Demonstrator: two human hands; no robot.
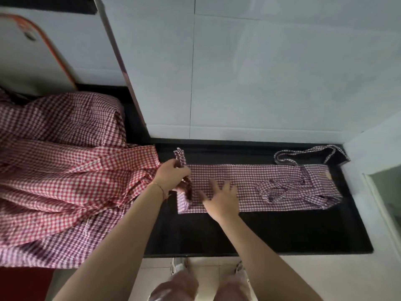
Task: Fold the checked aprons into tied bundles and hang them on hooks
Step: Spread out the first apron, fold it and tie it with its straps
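A: Where was the apron being folded?

B: A purple checked apron [256,183] lay on the black counter [282,231], folded into 1 long strip running left to right. Its straps [308,155] looped loosely at the right end, near the corner of the white wall [282,72].

A: And the hands?

B: The left hand [171,178] was at the strip's left end, fingers curled round a bunched edge of the cloth that stood up from the counter. The right hand [221,197] rested flat on the strip just beside it, fingers spread wide and straight, gripping nothing. That hand was blurred, so I couldn't tell how firmly it pressed.

A: Anything else on the counter?

B: A heap of red checked aprons [65,166] sat to the left, spilling over the counter's front edge, with purple checked cloth under it at the bottom. The heap touched the left wrist, which wore a thin bracelet [158,186].

A: Behind the heap?

B: A white board with an orange rim [50,48] leaned against the wall. Below, pale floor tiles [314,276] and the person's shoes showed.
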